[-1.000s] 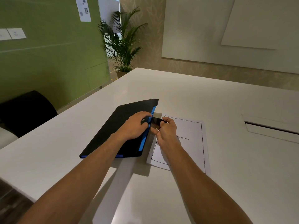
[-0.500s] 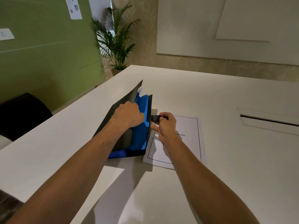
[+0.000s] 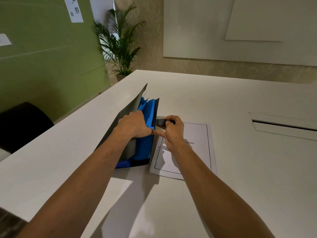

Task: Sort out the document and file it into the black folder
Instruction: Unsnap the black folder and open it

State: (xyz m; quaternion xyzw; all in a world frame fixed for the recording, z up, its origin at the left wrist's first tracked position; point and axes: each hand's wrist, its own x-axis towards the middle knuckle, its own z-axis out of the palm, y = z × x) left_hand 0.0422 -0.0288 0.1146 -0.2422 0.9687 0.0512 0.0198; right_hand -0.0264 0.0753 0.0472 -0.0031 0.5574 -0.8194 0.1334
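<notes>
A: What's the biggest thing here?

B: The white tabletop (image 3: 223, 103), filling most of the view. A long slot (image 3: 283, 125) is cut into it at the right.

A: And behind it?

B: A green wall (image 3: 42, 66) on the left with a paper sheet (image 3: 73, 9) stuck to it, a potted palm (image 3: 120, 47) at the far corner, and a black chair (image 3: 22, 124) at the left edge.

A: Where's the black folder (image 3: 127, 115)?

B: On the tabletop, centre left, its cover lifted and tilted up, with blue pockets (image 3: 145, 131) fanned out inside.

A: And the document (image 3: 197, 134)?

B: Flat on the tabletop just right of the folder, touching its edge. It has a printed border and a partly hidden word.

A: The hands?

B: They're close together, thumbs almost meeting. The left hand (image 3: 133, 125) grips the raised cover. The right hand (image 3: 173, 130) rests over the document's left side and pinches a dark strap (image 3: 160, 121) coming off the folder's right edge.
</notes>
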